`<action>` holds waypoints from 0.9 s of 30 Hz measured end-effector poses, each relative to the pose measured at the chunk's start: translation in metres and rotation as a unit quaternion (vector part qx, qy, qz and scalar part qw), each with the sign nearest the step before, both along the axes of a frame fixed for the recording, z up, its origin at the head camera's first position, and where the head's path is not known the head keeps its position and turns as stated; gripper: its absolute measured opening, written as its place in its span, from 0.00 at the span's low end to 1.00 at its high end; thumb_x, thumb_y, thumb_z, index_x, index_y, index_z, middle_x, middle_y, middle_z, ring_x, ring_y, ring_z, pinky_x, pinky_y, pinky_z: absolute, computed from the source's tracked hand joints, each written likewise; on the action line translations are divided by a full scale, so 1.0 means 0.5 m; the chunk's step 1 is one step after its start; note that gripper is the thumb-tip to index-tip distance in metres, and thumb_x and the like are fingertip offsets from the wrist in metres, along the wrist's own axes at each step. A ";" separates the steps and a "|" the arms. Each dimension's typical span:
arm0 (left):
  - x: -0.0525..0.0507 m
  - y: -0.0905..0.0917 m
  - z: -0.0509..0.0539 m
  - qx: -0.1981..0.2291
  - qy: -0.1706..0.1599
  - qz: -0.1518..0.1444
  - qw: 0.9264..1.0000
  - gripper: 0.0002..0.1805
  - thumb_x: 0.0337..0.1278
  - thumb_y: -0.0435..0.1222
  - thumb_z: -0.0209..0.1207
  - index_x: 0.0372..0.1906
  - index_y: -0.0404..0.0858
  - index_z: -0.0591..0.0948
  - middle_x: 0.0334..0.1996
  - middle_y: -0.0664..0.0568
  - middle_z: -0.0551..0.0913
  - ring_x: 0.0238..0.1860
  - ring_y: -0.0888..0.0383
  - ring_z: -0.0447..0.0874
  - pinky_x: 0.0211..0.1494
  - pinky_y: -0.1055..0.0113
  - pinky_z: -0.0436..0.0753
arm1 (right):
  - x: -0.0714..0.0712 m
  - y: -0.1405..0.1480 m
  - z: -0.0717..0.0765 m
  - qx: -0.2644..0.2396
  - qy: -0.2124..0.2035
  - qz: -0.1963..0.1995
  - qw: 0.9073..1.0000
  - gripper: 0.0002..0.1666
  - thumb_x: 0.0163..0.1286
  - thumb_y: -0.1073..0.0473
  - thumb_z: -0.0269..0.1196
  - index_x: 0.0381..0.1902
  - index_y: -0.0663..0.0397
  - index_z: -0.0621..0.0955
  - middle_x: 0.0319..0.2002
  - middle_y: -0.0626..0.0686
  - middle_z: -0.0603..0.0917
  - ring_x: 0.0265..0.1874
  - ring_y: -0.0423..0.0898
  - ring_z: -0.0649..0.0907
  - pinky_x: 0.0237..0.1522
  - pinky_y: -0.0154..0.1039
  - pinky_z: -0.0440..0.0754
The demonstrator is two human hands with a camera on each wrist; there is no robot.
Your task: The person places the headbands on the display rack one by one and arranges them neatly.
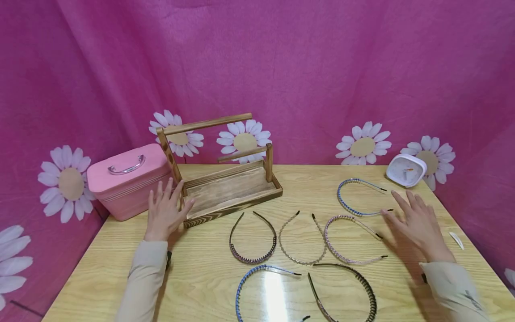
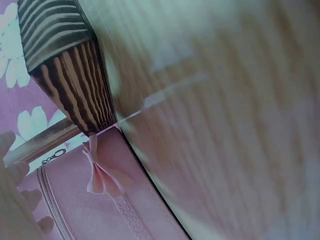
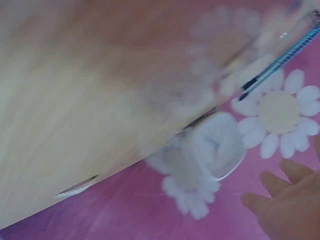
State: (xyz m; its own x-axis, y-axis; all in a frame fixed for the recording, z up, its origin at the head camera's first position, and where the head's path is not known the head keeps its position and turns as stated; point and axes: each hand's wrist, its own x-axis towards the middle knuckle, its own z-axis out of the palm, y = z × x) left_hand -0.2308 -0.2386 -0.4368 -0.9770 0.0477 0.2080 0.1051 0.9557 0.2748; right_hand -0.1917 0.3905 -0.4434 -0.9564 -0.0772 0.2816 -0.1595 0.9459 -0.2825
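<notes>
My left hand (image 1: 164,215), fingers spread, is at the left end of the wooden handled tray (image 1: 229,188), in front of the pink case (image 1: 130,179); whether it touches the tray is unclear. In the left wrist view its fingertips show beside the case (image 2: 95,200). My right hand (image 1: 420,226) is spread near the ends of a blue headband (image 1: 343,200) and a pink-purple one (image 1: 331,237), holding nothing. In the right wrist view that hand (image 3: 292,200) appears near the white clock (image 3: 218,145). Several headbands, including a dark one (image 1: 253,260) and a beige one (image 1: 303,261), lie in front of the tray.
The white clock (image 1: 406,170) stands at the table's back right. A small white object (image 1: 456,240) lies by the right edge. Near the front are another blue headband (image 1: 240,290) and a black one (image 1: 372,297). A magenta flowered cloth (image 1: 301,80) hangs behind the table.
</notes>
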 end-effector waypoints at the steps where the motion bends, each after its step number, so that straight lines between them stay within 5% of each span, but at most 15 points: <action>1: 0.001 0.000 0.000 0.001 -0.001 0.001 1.000 0.42 0.66 0.61 0.45 0.77 0.43 0.55 0.76 0.34 0.50 0.76 0.32 0.39 0.75 0.36 0.38 | -0.006 -0.010 0.004 -0.004 -0.001 0.004 1.000 0.42 0.71 0.39 0.53 0.75 0.54 0.59 0.69 0.77 0.58 0.69 0.77 0.55 0.64 0.76 0.46; 9: 0.012 0.001 0.004 0.059 -0.017 0.012 0.998 0.43 0.67 0.61 0.44 0.77 0.39 0.54 0.77 0.34 0.47 0.76 0.31 0.38 0.74 0.35 0.40 | -0.056 -0.119 0.036 -0.051 -0.011 0.060 0.997 0.41 0.72 0.42 0.55 0.72 0.60 0.62 0.68 0.76 0.63 0.67 0.75 0.61 0.65 0.70 0.53; 15: 0.024 0.002 0.009 0.120 -0.070 0.044 0.989 0.47 0.69 0.62 0.40 0.78 0.34 0.45 0.76 0.30 0.41 0.76 0.30 0.36 0.73 0.33 0.42 | -0.096 -0.207 0.054 -0.082 -0.027 0.102 0.991 0.39 0.73 0.43 0.54 0.74 0.59 0.62 0.69 0.69 0.67 0.67 0.71 0.64 0.68 0.66 0.56; 20: 0.035 0.007 0.008 0.182 -0.109 0.063 0.975 0.47 0.70 0.61 0.40 0.78 0.35 0.39 0.76 0.30 0.40 0.76 0.32 0.37 0.71 0.31 0.47 | -0.135 -0.272 0.062 -0.093 -0.064 0.131 0.985 0.39 0.75 0.44 0.52 0.75 0.59 0.60 0.70 0.68 0.66 0.68 0.69 0.66 0.70 0.64 0.57; 27: 0.053 0.027 -0.001 0.313 -0.099 0.074 0.942 0.40 0.72 0.45 0.49 0.77 0.31 0.46 0.69 0.27 0.62 0.68 0.33 0.65 0.70 0.42 0.65 | -0.181 -0.368 0.047 -0.154 -0.144 0.149 0.966 0.38 0.75 0.48 0.53 0.75 0.59 0.59 0.65 0.73 0.71 0.60 0.70 0.74 0.62 0.62 0.71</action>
